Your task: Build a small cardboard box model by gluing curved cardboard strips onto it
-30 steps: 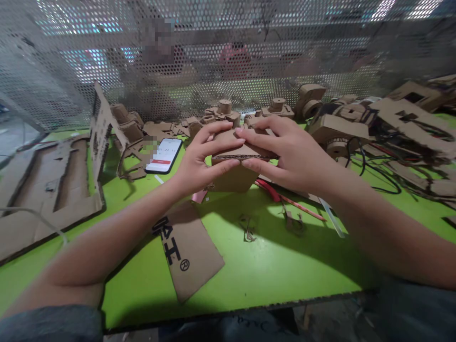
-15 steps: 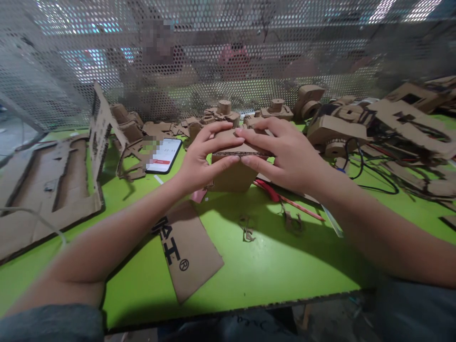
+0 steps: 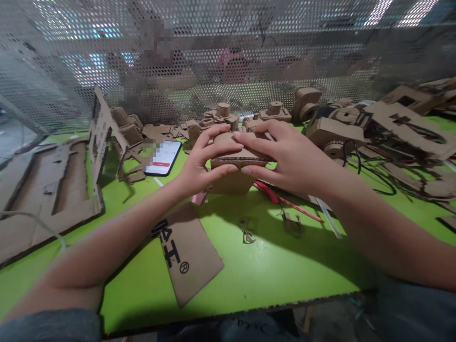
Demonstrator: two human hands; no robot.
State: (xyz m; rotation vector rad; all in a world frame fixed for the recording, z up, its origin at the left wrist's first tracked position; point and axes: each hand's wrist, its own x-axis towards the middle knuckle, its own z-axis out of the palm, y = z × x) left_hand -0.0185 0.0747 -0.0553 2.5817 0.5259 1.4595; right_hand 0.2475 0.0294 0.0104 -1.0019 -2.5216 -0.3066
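Note:
A small cardboard box stands on the green table, its top panel partly covered by my fingers. My left hand holds it from the left, fingers over the top and thumb against the front face. From the right, my right hand grips the top in the same way, its thumb just under the front edge. The two thumbs point at each other with a small gap between. Just right of the box's base lies a red-handled tool, partly hidden, beside an orange-red stick.
A flat printed cardboard piece lies at front left, near cardboard scraps. Left stand a phone and a large cardboard frame. Cardboard assemblies with black cables crowd the right. A perforated metal screen closes the back.
My thumbs have come slightly lower on the box's front and a little apart. My hands otherwise keep their place on the box; the view has shifted slightly.

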